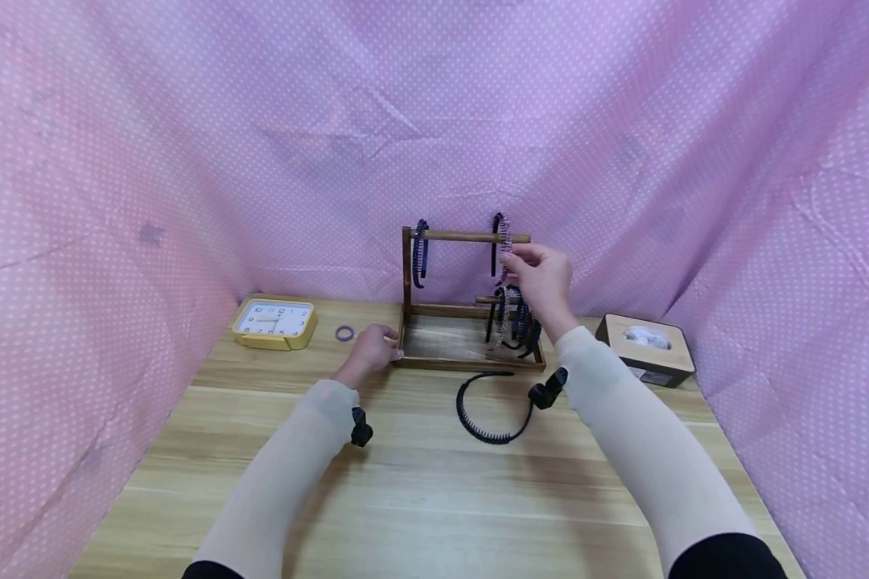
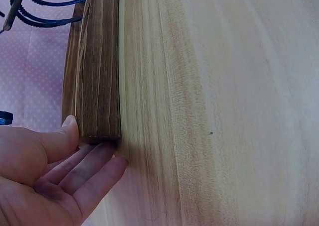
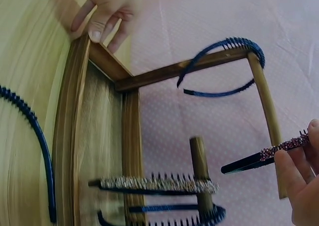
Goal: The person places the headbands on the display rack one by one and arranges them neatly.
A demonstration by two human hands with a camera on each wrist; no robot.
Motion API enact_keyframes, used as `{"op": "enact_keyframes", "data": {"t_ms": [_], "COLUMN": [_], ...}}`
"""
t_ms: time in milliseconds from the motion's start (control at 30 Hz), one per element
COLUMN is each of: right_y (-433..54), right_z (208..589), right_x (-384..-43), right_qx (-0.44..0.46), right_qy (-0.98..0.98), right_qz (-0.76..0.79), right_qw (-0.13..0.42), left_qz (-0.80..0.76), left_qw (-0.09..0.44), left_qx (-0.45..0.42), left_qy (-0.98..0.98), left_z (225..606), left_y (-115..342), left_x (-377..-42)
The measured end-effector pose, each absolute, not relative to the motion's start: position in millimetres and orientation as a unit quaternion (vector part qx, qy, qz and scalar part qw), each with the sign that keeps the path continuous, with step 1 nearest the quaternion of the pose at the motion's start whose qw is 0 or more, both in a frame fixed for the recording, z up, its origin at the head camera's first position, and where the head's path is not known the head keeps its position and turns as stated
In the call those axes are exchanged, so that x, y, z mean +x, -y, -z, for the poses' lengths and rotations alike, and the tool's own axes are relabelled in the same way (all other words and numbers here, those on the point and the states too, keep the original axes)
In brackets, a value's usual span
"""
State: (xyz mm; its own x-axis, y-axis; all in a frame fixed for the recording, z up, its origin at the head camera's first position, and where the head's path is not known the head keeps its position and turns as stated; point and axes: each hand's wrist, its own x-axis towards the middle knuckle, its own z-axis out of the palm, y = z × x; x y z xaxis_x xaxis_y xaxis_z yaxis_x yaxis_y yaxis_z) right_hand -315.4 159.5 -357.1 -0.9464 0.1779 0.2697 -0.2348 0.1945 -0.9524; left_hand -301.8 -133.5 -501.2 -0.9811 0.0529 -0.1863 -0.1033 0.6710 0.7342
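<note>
A wooden headband rack (image 1: 471,363) with a tray base and two bars stands at the back of the table. My left hand (image 1: 374,350) grips its front left tray corner, the thumb (image 2: 71,129) on one side and fingers against the end. With thumb and fingertips, my right hand (image 1: 546,277) pinches a headband with pink sparkling stones (image 3: 284,149) by the right end of the upper bar (image 1: 463,236). A dark toothed headband (image 1: 420,256) hangs at that bar's left end. On the lower bar hang a silvery stone-covered headband (image 3: 159,184) and dark ones (image 1: 527,330).
A black toothed headband (image 1: 487,437) lies on the table before the rack. To the left are a small purple ring (image 1: 344,333) and a yellow clock (image 1: 273,323); at the right stands a tissue box (image 1: 646,349). Pink dotted cloth (image 1: 319,161) hangs behind and at both sides.
</note>
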Motion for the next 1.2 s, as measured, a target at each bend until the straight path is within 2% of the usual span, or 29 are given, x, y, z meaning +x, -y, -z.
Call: {"op": "enact_keyframes", "data": {"t_ms": [667, 1200], "right_y": [-95, -72], "right_z": [378, 384], "right_x": [-336, -338], "right_qx": [0.038, 0.024], "right_qy": [0.790, 0.813], "right_qz": [-0.597, -0.571], "right_qw": [0.134, 0.112], "left_qz": [-0.398, -0.395], "left_qw": [0.099, 0.091], "left_qx": [-0.010, -0.010], "left_qy": [-0.912, -0.914], "left_z": [492, 499], "left_y": [128, 133], "left_x": [-300, -301]}}
